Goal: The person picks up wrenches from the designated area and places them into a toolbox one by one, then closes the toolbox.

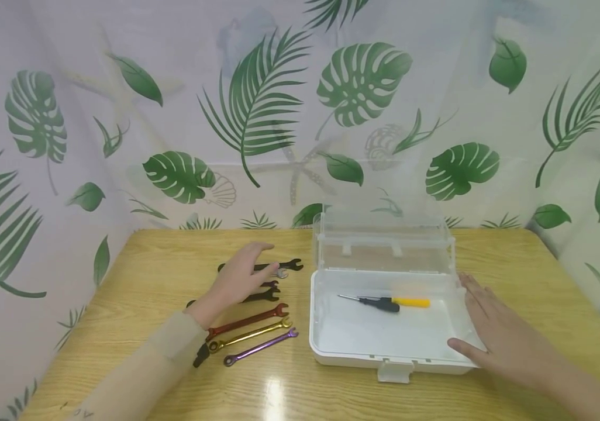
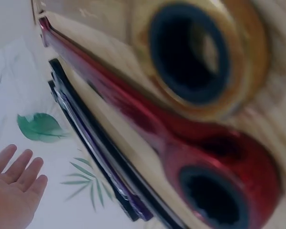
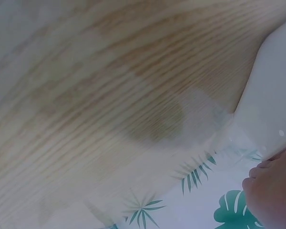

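Observation:
My left hand (image 1: 234,283) hovers, fingers extended, over the far end of a row of wrenches. Nearest it are a black wrench (image 1: 292,265), a small silver wrench (image 1: 282,273) and another black wrench (image 1: 267,295), all partly hidden by the hand. Closer to me lie a red wrench (image 1: 247,321), a gold wrench (image 1: 252,335) and a purple wrench (image 1: 263,347). The left wrist view shows the left hand (image 2: 14,191) holding nothing, beyond the red wrench (image 2: 133,114). My right hand (image 1: 505,345) rests with straight fingers along the right side of a white toolbox (image 1: 384,358).
Inside the toolbox lie a black-handled screwdriver (image 1: 381,304) and a yellow-handled tool (image 1: 410,302). Its clear lid (image 1: 384,234) is raised at the back, and a latch (image 1: 396,371) hangs in front. A leaf-patterned cloth (image 1: 289,117) hangs behind the wooden table (image 1: 331,397).

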Demonstrator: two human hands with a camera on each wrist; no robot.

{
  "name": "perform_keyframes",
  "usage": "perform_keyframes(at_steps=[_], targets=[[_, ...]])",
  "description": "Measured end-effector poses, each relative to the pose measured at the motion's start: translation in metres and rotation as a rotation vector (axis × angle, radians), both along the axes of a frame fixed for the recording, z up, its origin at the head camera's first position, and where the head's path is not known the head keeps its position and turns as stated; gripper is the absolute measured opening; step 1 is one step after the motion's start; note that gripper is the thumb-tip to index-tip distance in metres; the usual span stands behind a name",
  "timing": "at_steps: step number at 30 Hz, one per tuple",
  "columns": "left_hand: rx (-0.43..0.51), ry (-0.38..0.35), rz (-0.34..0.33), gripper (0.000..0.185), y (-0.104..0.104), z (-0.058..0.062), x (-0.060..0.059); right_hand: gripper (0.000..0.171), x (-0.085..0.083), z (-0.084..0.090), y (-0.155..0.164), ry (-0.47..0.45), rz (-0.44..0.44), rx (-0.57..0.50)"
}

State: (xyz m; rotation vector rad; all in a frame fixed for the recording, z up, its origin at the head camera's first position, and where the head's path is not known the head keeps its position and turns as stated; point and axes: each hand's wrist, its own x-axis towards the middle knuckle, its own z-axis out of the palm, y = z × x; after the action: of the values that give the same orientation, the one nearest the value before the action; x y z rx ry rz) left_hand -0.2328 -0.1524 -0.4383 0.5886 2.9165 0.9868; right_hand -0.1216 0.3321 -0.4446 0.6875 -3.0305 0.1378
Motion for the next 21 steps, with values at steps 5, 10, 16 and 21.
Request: perform_keyframes(at_steps=[5, 10, 16, 21], targets=[[0.007, 0.003, 0.048, 0.053, -0.007, -0.006, -0.007, 0.102, 0.000, 0.000, 0.001, -0.005, -0.002, -0.002], [0.016, 0.007, 0.075, 0.042, -0.014, -0.009, -0.015, 0.102, -0.001, 0.001, 0.001, -0.014, -0.006, -0.002], [0.074, -0.024, 0.112, 0.031, -0.023, -0.015, -0.024, 0.101, 0.000, 0.001, 0.001, -0.003, -0.006, -0.011], [0.105, -0.042, 0.130, 0.028, -0.027, -0.019, -0.028, 0.100, 0.000, 0.000, 0.000, -0.013, -0.011, -0.020]])
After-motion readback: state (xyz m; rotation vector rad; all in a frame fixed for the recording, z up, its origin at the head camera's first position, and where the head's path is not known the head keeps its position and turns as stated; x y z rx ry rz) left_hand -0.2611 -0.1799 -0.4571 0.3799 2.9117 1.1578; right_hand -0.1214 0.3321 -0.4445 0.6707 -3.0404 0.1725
